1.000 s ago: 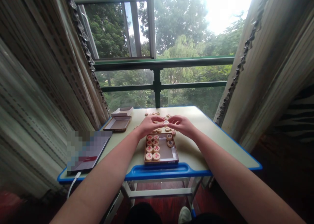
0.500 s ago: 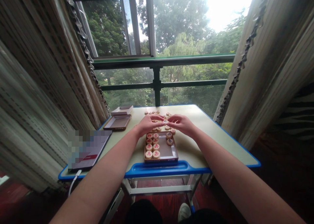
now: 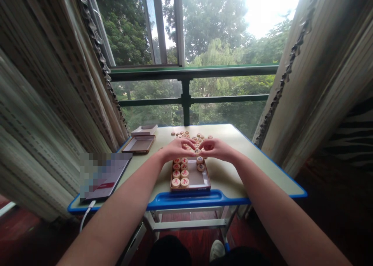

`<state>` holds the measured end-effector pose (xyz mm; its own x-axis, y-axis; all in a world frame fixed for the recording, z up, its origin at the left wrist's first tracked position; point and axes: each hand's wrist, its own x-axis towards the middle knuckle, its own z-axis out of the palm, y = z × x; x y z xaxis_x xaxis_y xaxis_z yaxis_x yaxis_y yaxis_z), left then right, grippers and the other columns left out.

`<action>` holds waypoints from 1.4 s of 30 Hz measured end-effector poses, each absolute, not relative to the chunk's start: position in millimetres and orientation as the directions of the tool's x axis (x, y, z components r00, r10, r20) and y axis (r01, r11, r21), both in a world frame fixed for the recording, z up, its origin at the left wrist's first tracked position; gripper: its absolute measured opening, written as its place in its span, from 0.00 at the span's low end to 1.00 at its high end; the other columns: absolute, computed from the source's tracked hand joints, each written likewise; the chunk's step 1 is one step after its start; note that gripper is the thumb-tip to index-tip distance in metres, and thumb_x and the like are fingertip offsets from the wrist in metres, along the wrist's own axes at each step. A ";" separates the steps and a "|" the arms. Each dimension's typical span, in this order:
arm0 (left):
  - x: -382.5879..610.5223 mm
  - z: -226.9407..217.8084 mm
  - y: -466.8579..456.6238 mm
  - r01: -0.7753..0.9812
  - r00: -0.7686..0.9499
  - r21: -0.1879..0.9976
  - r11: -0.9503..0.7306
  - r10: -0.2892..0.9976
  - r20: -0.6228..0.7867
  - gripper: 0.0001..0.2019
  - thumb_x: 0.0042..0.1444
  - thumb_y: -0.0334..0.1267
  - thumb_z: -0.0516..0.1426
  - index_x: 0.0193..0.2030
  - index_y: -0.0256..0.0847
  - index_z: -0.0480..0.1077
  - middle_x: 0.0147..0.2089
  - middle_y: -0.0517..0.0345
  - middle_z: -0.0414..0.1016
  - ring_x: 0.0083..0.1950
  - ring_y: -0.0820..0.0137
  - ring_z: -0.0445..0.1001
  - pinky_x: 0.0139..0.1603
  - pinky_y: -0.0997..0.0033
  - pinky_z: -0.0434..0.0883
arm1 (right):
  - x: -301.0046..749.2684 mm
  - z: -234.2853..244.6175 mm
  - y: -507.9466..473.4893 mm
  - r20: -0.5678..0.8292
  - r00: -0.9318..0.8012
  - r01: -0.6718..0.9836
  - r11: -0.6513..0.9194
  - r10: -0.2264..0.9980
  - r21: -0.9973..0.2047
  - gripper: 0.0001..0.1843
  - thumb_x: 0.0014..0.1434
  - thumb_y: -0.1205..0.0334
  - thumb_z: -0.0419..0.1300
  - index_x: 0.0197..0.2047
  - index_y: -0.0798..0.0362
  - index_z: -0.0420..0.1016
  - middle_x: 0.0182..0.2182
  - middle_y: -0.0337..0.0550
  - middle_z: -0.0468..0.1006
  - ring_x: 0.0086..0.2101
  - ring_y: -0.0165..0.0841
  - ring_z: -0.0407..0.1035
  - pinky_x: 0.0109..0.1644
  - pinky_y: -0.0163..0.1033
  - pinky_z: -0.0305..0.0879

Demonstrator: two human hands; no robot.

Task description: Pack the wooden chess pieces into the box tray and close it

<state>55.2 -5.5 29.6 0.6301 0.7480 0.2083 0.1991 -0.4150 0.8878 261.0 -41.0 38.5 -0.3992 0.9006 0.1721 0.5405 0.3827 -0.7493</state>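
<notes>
In the head view, the left hand (image 3: 178, 147) and right hand (image 3: 218, 148) clamp a dark-marked xiangqi piece (image 3: 197, 152) between their fingertips from nine and three o'clock, near the cardboard tray's (image 3: 196, 179) one-o'clock edge. It should be light, hard, slightly slippery, best held by the rim. Round and face up, it has no long axis; its character's direction is unclear.

Smooth wood-looking discs (image 3: 184, 173), glossy plastic-looking table edge (image 3: 186, 201), cloth curtains (image 3: 46, 83)

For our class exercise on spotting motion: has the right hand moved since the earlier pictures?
Yes: judged against the tray holding red-marked pieces, the right hand has moved nearer it, toward the wearer.
</notes>
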 end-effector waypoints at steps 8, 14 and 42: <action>59.7 32.6 -13.9 0.327 0.702 0.694 -0.641 0.657 0.275 0.11 0.38 0.41 0.66 0.30 0.41 0.77 0.51 0.50 0.70 0.54 0.60 0.66 0.57 0.61 0.59 | 264.6 44.2 -47.5 0.071 -0.487 0.625 0.404 0.871 -0.668 0.20 0.42 0.49 0.64 0.33 0.56 0.77 0.19 0.33 0.62 0.22 0.24 0.53 0.24 0.32 0.47; 61.7 34.2 -20.1 0.383 0.750 0.581 -0.718 0.609 0.258 0.10 0.39 0.42 0.65 0.30 0.42 0.77 0.52 0.50 0.69 0.56 0.58 0.63 0.58 0.58 0.57 | 265.9 45.4 -50.2 0.021 -0.525 0.660 0.423 0.851 -0.620 0.17 0.43 0.51 0.64 0.32 0.55 0.77 0.20 0.34 0.63 0.22 0.24 0.55 0.23 0.32 0.48; 65.4 31.2 -24.4 0.388 0.809 0.428 -0.816 0.524 0.267 0.10 0.41 0.45 0.65 0.27 0.42 0.76 0.51 0.52 0.69 0.54 0.57 0.62 0.57 0.56 0.56 | 262.5 46.7 -54.5 -0.031 -0.524 0.736 0.434 0.851 -0.519 0.14 0.42 0.52 0.64 0.30 0.53 0.79 0.22 0.37 0.68 0.23 0.26 0.57 0.25 0.33 0.50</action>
